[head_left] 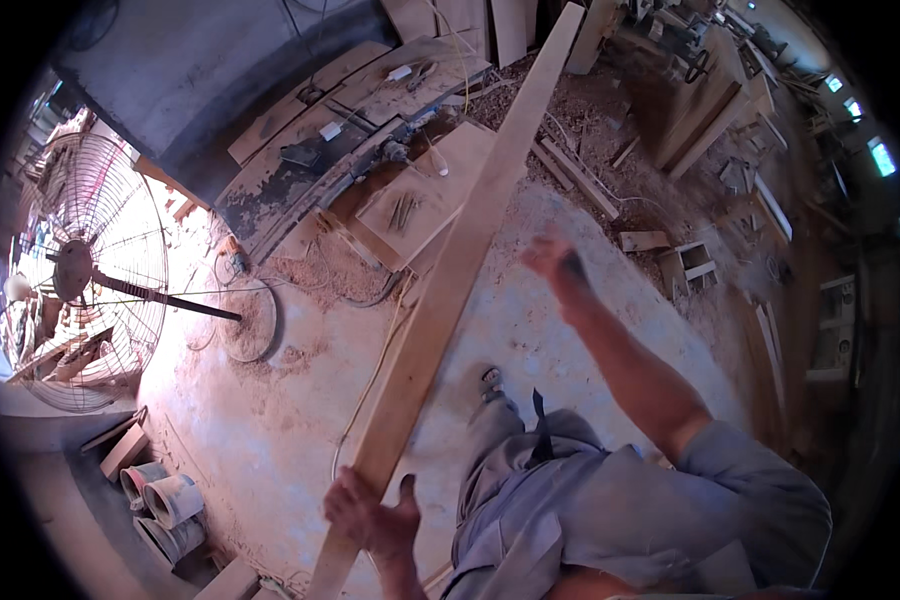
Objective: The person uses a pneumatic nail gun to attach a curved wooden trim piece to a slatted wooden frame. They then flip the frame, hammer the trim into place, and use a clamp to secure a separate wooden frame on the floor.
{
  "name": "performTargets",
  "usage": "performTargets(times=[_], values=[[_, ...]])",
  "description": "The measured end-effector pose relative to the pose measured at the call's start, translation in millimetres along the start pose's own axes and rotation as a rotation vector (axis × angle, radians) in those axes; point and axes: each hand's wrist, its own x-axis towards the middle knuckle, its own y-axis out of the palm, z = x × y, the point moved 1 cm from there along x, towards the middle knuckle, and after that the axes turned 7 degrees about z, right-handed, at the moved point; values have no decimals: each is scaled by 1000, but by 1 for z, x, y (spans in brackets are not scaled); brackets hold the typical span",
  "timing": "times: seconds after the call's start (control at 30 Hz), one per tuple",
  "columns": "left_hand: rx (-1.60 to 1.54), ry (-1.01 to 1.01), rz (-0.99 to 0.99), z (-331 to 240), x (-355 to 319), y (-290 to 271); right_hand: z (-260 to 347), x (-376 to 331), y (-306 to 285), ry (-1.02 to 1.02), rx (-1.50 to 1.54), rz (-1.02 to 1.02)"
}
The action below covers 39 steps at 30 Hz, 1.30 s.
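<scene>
A long, pale wooden plank point(448, 290) runs slantwise from the lower edge up to the top of the picture. Near its lower part my left hand point(370, 518) grips it, fingers over the left edge and thumb raised by the right edge. To the right of the plank, my right hand point(553, 258) is held out away from it, somewhat blurred. Its fingers look apart, and I see nothing in them. A dark band circles that wrist.
A large caged fan point(75, 268) stands at the left. Several buckets point(173, 500) are grouped at lower left. Beyond the plank sits a low workbench point(305, 165) with tools and cables. Sawdust and offcuts lie on the floor, with a small wooden box frame point(692, 265) at right.
</scene>
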Motion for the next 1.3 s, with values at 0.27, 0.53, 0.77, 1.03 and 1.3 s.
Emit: performTargets(times=[0.27, 0.53, 0.77, 1.03, 1.3], values=[[-66, -133, 82, -78, 38, 13, 99, 71, -112, -463, -722, -208], [-73, -226, 13, -104, 19, 22, 182, 168, -30, -401, -1129, 787], [-44, -429, 109, -135, -21, 32, 25, 224, 32, -37, -1211, 1858], [8, -535, 121, -166, -46, 48, -266, 247, 30, -600, -1170, 1555], [-53, -549, 81, -189, -104, 65, -358, 256, 8, -477, -1493, 1410]])
